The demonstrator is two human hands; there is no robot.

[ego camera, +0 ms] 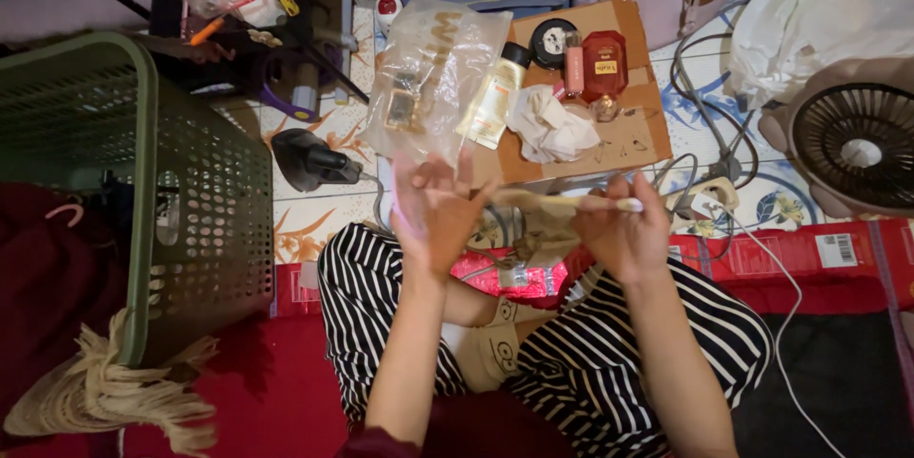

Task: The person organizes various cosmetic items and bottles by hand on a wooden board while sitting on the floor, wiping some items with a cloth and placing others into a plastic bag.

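Observation:
My right hand [621, 234] is closed around a thin pale stick-like thing [557, 200] and holds it level above my lap. Its left end reaches the fingers of my left hand [433, 210], which is raised with the fingers spread and grips nothing that I can see. Just beyond my hands a flat cardboard box [633, 139] carries a red bottle [604, 66], a pink tube [574, 68], a black round compact [552, 42], a cream tube [493, 101] and a crumpled white tissue [552, 125]. A clear plastic bag [433, 77] leans on the box's left side.
A green perforated laundry basket [190, 201] stands at the left, with a black hair dryer [309, 161] on the tiled floor beside it. At the right are a small fan [862, 149], a power strip [705, 196] with cables and a white plastic bag [828, 10]. My crossed legs wear striped trousers [590, 363].

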